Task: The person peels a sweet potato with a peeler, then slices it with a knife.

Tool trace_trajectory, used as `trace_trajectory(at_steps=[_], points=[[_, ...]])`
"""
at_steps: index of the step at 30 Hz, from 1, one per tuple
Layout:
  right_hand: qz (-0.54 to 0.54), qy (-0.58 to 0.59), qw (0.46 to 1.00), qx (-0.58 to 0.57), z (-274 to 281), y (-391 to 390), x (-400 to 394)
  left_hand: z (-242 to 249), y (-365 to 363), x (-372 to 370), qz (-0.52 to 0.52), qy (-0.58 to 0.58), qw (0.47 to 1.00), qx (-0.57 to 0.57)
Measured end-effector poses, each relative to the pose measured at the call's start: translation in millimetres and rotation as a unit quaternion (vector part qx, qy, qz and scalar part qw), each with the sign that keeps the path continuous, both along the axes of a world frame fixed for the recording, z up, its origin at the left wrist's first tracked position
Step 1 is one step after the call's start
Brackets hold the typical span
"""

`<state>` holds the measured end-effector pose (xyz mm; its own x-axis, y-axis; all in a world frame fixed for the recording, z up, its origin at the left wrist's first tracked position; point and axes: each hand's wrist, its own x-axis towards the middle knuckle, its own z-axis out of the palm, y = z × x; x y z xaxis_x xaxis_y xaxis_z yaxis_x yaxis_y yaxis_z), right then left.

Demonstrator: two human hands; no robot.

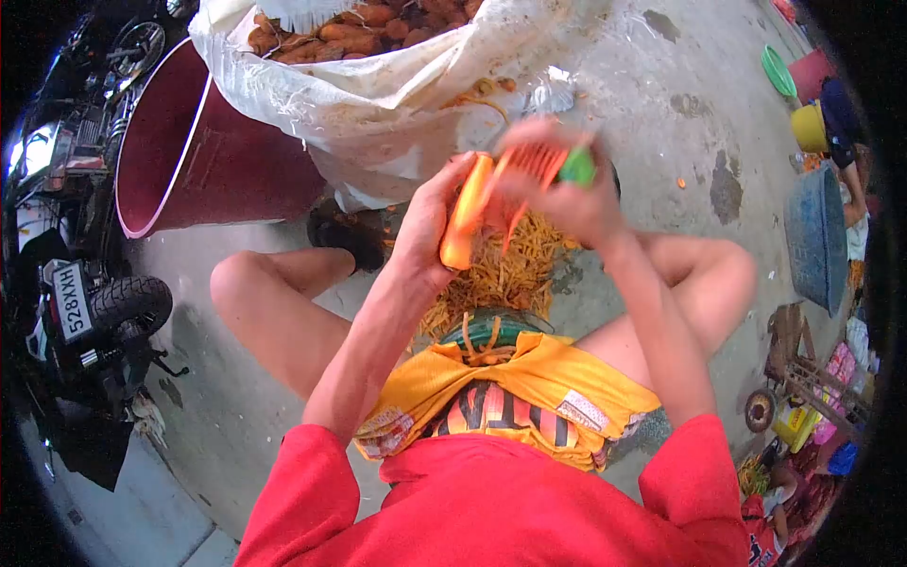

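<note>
Carrots (348, 40) fill the white sack (326, 118); orange shreds (515, 279) heap beyond a green rim (505, 335). Above them, the left hand (427, 215) grips a peeled carrot (463, 225), the right hand (588, 206) a blurred tool (577, 168). Bare floor (675, 184) opens rightward.

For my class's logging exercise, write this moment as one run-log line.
left grip: carrot; right grip: green tool, motion-blurred; below: orange strips; ahead: sack

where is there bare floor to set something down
The widest bare floor lies between the white sack and blue tub, bar stains and an orange scrap. Another patch separates the left knee from the motorcycle tyre. Between the legs is crowded: orange shreds heap there.
</note>
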<state>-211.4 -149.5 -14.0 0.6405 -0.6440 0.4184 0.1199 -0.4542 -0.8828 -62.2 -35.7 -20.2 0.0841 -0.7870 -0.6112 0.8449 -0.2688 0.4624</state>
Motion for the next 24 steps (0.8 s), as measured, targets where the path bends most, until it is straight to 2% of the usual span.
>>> trace_trajectory(at_steps=[1, 2, 3, 5, 6, 7, 9, 10, 11, 13, 14, 15, 16, 17, 19, 20, 21, 22, 23, 24], points=[[0.082, 0.005, 0.993, -0.088, 7, 7, 4, 0, -2, 1, 0.012, 0.014, 1.000, -0.016], [0.072, -0.014, 0.988, -0.136, 12, 6, 8, -1, -1, 2, 0.023, 0.029, 0.999, -0.028], [0.073, -0.015, 0.988, -0.132, 3, -2, 9, -5, 2, 4, 0.024, 0.030, 0.999, -0.024], [-0.099, -0.022, 0.995, 0.014, -23, -41, 3, -21, 7, 8, -0.029, -0.024, 0.998, -0.060], [-0.154, 0.030, 0.987, -0.027, -15, -54, 2, -24, 7, 13, -0.042, 0.061, 0.991, -0.110], [-0.153, 0.030, 0.987, -0.031, -14, -51, 1, -26, 6, 13, -0.041, 0.060, 0.991, -0.115], [-0.079, -0.046, 0.993, 0.071, -10, -21, 1, -27, 6, 12, -0.031, 0.006, 0.993, -0.111], [-0.057, 0.022, 0.997, -0.037, -3, 0, 2, -14, 4, 7, -0.028, 0.006, 0.994, -0.110], [-0.054, 0.021, 0.998, -0.037, -1, -4, 5, 0, -1, 1, 0.000, -0.012, 0.997, -0.070], [0.022, -0.013, 0.985, -0.173, -7, -8, 10, 5, 1, 0, 0.028, -0.029, 0.999, -0.016], [-0.008, -0.046, 0.999, -0.015, -18, -14, 11, 0, 3, 3, 0.010, -0.081, 0.996, -0.021], [-0.062, -0.057, 0.996, -0.001, -18, -31, 11, -7, 3, 6, -0.008, -0.128, 0.991, -0.024], [-0.137, -0.012, 0.989, -0.055, -34, -61, 3, -35, 8, 23, -0.070, -0.012, 0.991, -0.115], [-0.134, -0.004, 0.990, -0.043, -36, -53, 1, -39, 7, 25, -0.059, -0.037, 0.994, -0.081], [0.020, -0.059, 0.994, 0.090, -39, -36, 5, -35, 6, 33, -0.070, 0.025, 0.987, -0.139], [0.023, -0.051, 0.993, 0.105, -34, -23, 8, -18, 3, 20, -0.036, 0.033, 0.994, -0.094], [0.016, -0.031, 0.998, -0.057, -25, -12, 13, -8, -1, 10, -0.003, 0.038, 0.998, -0.052], [0.010, -0.012, 0.976, -0.215, -22, -3, 16, -15, -1, 18, -0.036, -0.007, 0.993, -0.111], [0.018, -0.036, 0.993, -0.115, -36, -12, 18, -22, 4, 15, -0.047, 0.065, 0.994, -0.072], [-0.101, 0.014, 0.994, -0.042, -40, -21, 12, -21, 6, 15, -0.034, -0.020, 0.998, -0.056]])
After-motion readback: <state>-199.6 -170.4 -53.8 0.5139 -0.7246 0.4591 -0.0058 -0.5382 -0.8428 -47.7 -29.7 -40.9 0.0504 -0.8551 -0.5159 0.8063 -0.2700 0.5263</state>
